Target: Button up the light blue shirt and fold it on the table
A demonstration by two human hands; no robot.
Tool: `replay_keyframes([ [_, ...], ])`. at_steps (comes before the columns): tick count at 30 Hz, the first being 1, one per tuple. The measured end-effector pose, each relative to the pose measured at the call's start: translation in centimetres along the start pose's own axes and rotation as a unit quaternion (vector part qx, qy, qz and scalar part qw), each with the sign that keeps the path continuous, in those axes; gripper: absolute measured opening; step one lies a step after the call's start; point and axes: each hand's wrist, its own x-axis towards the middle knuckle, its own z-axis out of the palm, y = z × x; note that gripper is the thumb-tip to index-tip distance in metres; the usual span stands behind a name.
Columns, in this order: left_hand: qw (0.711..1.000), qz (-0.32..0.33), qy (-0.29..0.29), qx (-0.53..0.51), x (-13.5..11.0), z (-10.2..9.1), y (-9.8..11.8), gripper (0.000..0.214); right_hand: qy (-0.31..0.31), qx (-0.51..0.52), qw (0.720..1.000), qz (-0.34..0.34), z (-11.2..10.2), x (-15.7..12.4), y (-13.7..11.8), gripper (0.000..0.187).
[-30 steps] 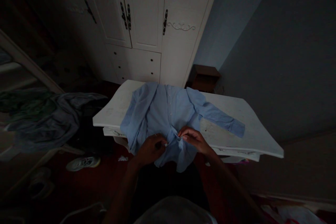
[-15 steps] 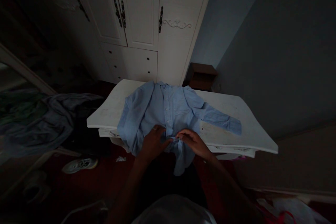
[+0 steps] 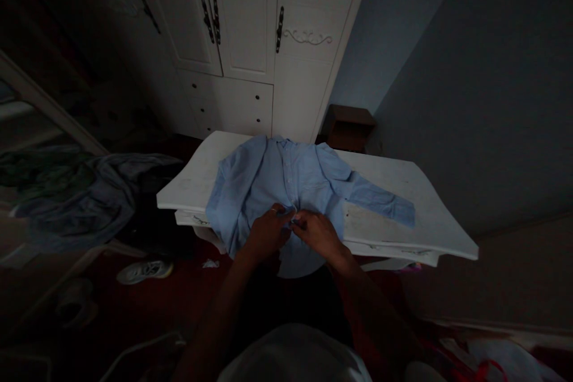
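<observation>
A light blue button-up shirt [image 3: 268, 179] lies front side up across a white table [image 3: 389, 182], its collar at the far edge and its hem hanging over the near edge. One sleeve stretches out to the right; the other is folded down along the left side. My left hand [image 3: 270, 230] pinches the button placket low on the shirt front. Close beside it, my right hand [image 3: 319, 234] pinches the same strip, fingertips almost touching the left ones. Buttons show up the placket above my hands; whatever sits between the fingertips is too small to make out.
Behind the table stands a white wardrobe [image 3: 242, 30], with a small brown cabinet [image 3: 351, 122] to its right. Clothes are heaped [image 3: 102, 197] at the left. A shoe [image 3: 144, 271] lies on the dark red floor, and a plastic bag [image 3: 505, 358] is at lower right.
Both hands have moved slightly up the placket and closer together. The bunched hem has dropped and hangs more spread out. The view has shifted a little.
</observation>
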Motion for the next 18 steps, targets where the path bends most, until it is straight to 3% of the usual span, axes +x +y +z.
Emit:
replay_keyframes([
  [3,1.000,-0.015,0.014,0.005,0.2,0.4,0.1,0.046,0.007,0.014,1.000,0.008,0.1,-0.1,0.3,0.013],
  [6,0.998,-0.025,0.053,-0.005,0.3,0.7,0.5,0.038,-0.007,0.126,0.992,0.023,0.1,0.2,1.3,0.011],
  [11,0.987,0.016,0.156,-0.032,0.4,0.8,1.1,0.027,-0.030,0.383,0.918,0.103,-0.4,0.9,2.8,0.023],
  [14,0.987,0.039,0.151,-0.042,0.8,0.4,1.4,0.022,-0.026,0.437,0.889,0.132,-1.0,1.0,2.9,0.029],
  [18,0.992,0.034,0.115,-0.041,1.3,-0.1,1.2,0.024,-0.006,0.451,0.883,0.127,-1.2,1.1,2.6,0.030],
])
